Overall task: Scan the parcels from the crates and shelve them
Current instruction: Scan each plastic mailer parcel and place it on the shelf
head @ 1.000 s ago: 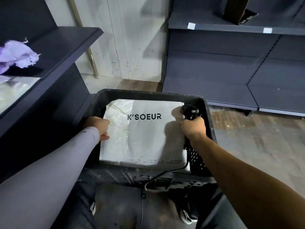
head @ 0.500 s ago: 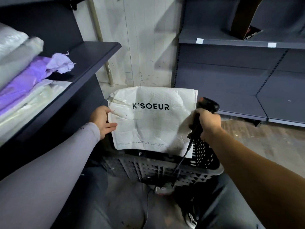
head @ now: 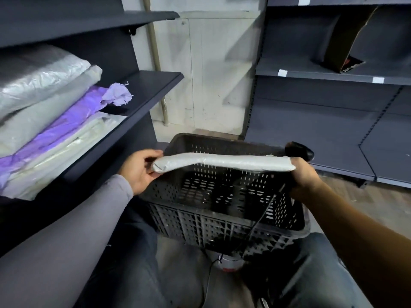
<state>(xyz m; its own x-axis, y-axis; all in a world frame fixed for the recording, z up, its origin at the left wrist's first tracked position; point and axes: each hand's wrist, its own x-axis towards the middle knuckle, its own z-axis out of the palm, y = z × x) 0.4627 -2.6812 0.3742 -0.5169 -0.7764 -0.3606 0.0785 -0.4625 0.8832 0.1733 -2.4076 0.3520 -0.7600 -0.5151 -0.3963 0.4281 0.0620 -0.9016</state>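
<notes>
Holding white mailer parcel (head: 224, 163) edge-on, flat and level, above the black perforated crate (head: 222, 196). Left hand (head: 139, 168) pinches parcel's left end, thumb on top, fingers underneath. Right hand (head: 303, 176) is at parcel's right end, fingers curled round a black handheld scanner (head: 299, 150); scanner head pokes up just behind the hand. Parcel's right end touches that hand; can't tell whether fingers also pinch it. Parcel sags slightly at left end, printed face not visible from this angle.

Scanner cable (head: 259, 221) drops from under right hand, crosses crate's near wall outside, runs down twd floor between the person's legs.

Crate sits directly below both hands, interior dark; contents not clear through the shadow. Grey sleeve (head: 66, 236) on left forearm, right forearm bare.

Left of left hand: dark shelf unit (head: 142, 101), w/ stack of parcels on the shelf at roughly hand height and higher — grey poly bags (head: 42, 85) on top, purple bag (head: 73, 121) w/ torn corner under them, pale clear-wrapped ones (head: 66, 150) at bottom.

Beyond right hand: second dark shelving run (head: 322, 121) w/ white tags on shelf edge. Brown cardboard box (head: 347, 41), tilted, on shelf up and right of right hand.
</notes>
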